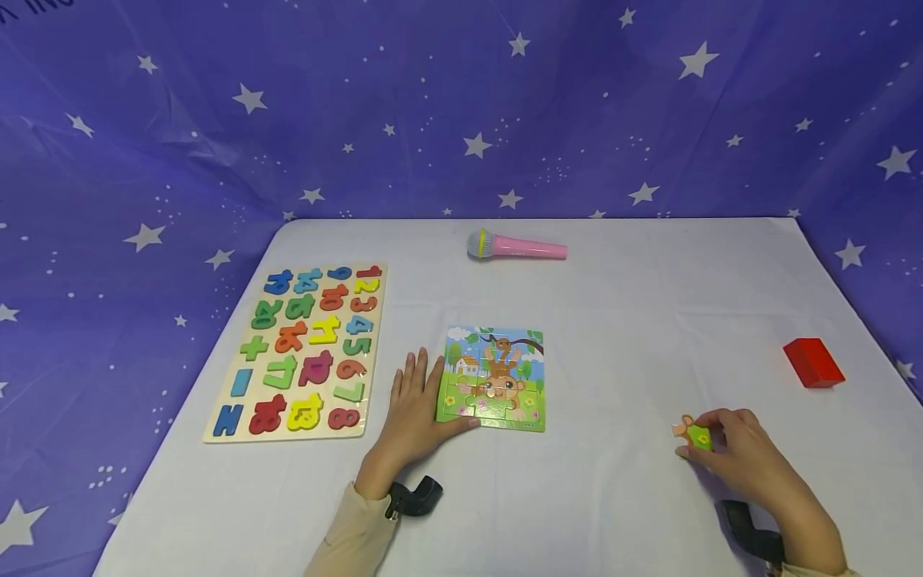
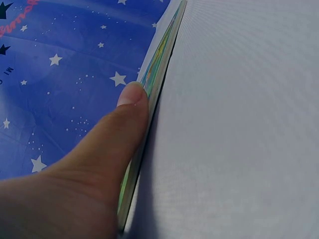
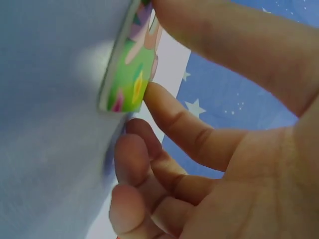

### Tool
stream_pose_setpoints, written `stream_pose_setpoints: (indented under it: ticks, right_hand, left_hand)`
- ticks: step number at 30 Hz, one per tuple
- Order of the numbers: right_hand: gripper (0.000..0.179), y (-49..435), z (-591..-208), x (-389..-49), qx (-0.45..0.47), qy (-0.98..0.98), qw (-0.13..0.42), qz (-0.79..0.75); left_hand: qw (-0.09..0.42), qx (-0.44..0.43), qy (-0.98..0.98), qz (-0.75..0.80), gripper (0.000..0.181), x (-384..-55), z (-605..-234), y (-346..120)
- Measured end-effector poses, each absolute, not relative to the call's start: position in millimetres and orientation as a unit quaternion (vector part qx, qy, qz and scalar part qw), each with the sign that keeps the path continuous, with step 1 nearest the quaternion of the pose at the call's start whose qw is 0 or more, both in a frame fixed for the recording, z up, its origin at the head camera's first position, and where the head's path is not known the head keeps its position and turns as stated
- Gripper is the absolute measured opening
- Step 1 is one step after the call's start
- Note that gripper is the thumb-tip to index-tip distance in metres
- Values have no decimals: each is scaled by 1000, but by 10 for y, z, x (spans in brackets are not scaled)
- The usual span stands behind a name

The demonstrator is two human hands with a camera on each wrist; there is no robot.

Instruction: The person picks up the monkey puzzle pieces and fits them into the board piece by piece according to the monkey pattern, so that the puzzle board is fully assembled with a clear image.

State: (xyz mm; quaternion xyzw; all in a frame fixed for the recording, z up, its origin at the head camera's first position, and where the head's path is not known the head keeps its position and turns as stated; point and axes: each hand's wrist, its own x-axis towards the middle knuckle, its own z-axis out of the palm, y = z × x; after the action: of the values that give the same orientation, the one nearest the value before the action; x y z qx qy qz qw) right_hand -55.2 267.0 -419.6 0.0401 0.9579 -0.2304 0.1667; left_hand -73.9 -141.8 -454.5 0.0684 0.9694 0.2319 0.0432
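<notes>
A square jigsaw puzzle [image 1: 493,378] with a monkey hanging from a branch lies flat in the middle of the white table. My left hand [image 1: 413,410] rests at its left edge with fingers straight, and the thumb [image 2: 132,114] lies along the near edge. Off to the right, my right hand [image 1: 750,457] pinches a jigsaw piece [image 1: 697,435] between thumb and index finger. Green ground and a yellow flower [image 3: 137,82] show on that piece in the right wrist view. The other right fingers curl loosely below it, holding nothing.
A wooden number board [image 1: 248,401] with colourful digits lies to the left. At the back sits a pink toy microphone [image 1: 522,246]. A red block [image 1: 813,362] stands near the right edge. Starry purple cloth [image 1: 433,104] hangs behind the table.
</notes>
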Motion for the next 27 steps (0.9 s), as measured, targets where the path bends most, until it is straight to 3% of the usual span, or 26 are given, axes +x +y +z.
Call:
stream_pose_setpoints:
  ticks: [6,15,27]
  right_hand:
    - [73,2649,-4190,-561,53,953,173,-243]
    - [60,2567,-4205,-490,-2,962,88,-259]
    - [46,2544,-4189,-467,-29,960,105,-257]
  left_hand:
    - [39,70,970,227,106,-745,-4550,-1419]
    - [41,70,969,233,106,-746,-4556,-1419]
    - [39,71,969,233,107,-743,-4563,-1419]
